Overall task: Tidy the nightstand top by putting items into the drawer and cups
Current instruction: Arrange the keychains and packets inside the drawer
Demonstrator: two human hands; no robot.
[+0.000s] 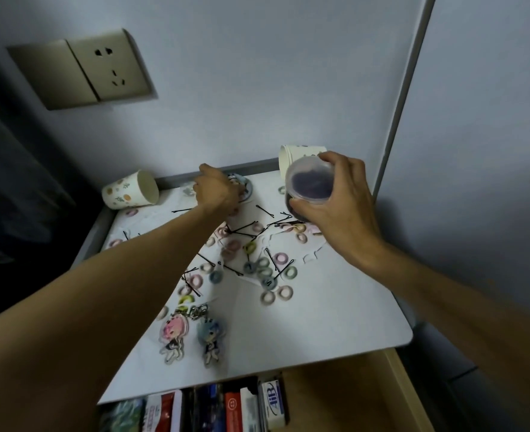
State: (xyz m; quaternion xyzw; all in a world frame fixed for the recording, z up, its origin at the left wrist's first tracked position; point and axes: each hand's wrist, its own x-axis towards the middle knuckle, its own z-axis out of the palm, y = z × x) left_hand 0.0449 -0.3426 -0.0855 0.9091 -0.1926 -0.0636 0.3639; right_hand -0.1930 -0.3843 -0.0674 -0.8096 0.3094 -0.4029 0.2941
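My right hand (341,207) is curled round a small clear tub (310,182) with something dark inside, thumb under one side and fingers over the rim, held above the surface (319,322) at 1 o'clock. The tub looks light, stiff and a little slick, so I judge a grip across the rim safest.

My left hand (217,190) is at 12 o'clock, fingers bent down on a round badge (247,186). Its own back hides the fingertips, so I cannot tell whether it has pinched the badge. The badge is flat and hard and probably best taken by the edge.

The rest is scattered from the centre out to 9 and 2 o'clock:
- The hair ties (268,297) are soft and light and could be scooped by the handful. I count well over two dozen, but they are too overlapped and blurred for an exact figure.
- The bobby pins (265,210) are thin, stiff and flat to the surface, so fiddly. There are a dozen or more.
- Two keychains lie at 7 o'clock, one pink (172,335) and one blue (209,338). Both are rigid and easiest lifted by their clasps.

There are two paper cups, both flimsy. One cup (129,190) lies on its side at 10 o'clock, and a second cup (295,152) is at 1 o'clock, mostly hidden behind the tub. The drawer (335,397) stands open at 6 o'clock, its left part packed with boxes.
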